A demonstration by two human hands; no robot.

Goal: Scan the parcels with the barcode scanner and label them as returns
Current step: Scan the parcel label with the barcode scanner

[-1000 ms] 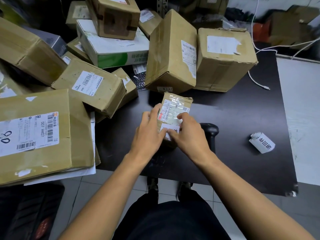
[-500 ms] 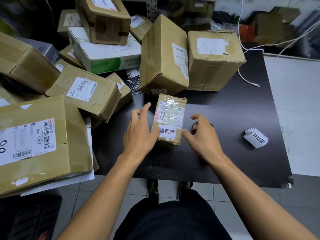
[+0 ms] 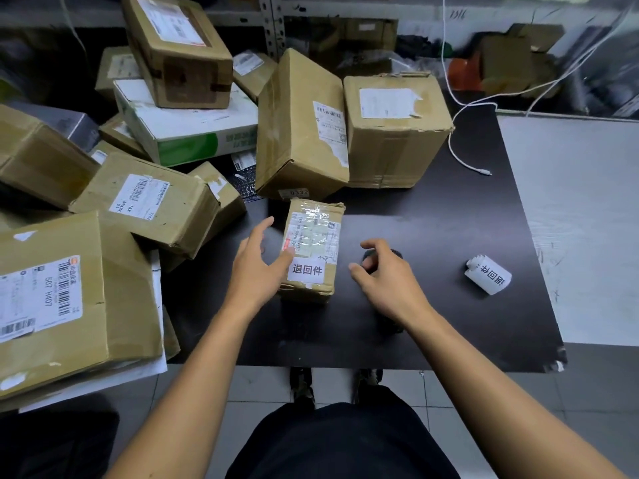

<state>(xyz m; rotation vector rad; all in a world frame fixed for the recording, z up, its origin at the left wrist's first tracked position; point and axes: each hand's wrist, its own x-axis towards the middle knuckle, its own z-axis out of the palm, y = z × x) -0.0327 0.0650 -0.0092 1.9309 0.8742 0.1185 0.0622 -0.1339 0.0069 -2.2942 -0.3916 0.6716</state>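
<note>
A small taped cardboard parcel point(image 3: 313, 248) lies on the black table point(image 3: 432, 229), with a white return sticker point(image 3: 306, 270) on its near end. My left hand point(image 3: 257, 267) is open at the parcel's left side, thumb touching its edge. Apart from the parcel, my right hand point(image 3: 383, 274) hovers to its right with loosely curled fingers and holds nothing. The black barcode scanner point(image 3: 371, 259) lies mostly hidden under that hand. A roll of return labels point(image 3: 488, 274) rests on the table to the right.
Several cardboard parcels point(image 3: 301, 133) are piled at the back and left of the table, a large one point(image 3: 69, 299) overhanging the near-left edge. A white cable point(image 3: 463, 157) trails across the back right. A grey surface point(image 3: 581, 219) adjoins on the right.
Both hands pressed the sticker onto the parcel, then let go. My right hand moved right, over the scanner; my left hand opened beside the parcel.
</note>
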